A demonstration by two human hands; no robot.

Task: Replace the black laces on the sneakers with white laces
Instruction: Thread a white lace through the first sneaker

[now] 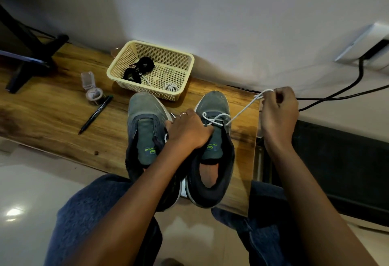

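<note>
Yellow basket [185, 59] holding black laces [140, 67] and white cord [172, 87], left hand [187, 129] gripping sneaker [212, 150], right hand [277, 112] pinching white lace [242, 111]

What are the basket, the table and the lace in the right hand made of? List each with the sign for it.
Basket: seemingly moulded plastic, cream, matt; the sign is its even perforated mesh walls and smooth rim.
Table: wood or wood-look laminate, satin; brown grain streaks show, which one is unclear.
Lace: probably woven textile cord, white, matt; it bends limply and runs taut to the right hand.
</note>
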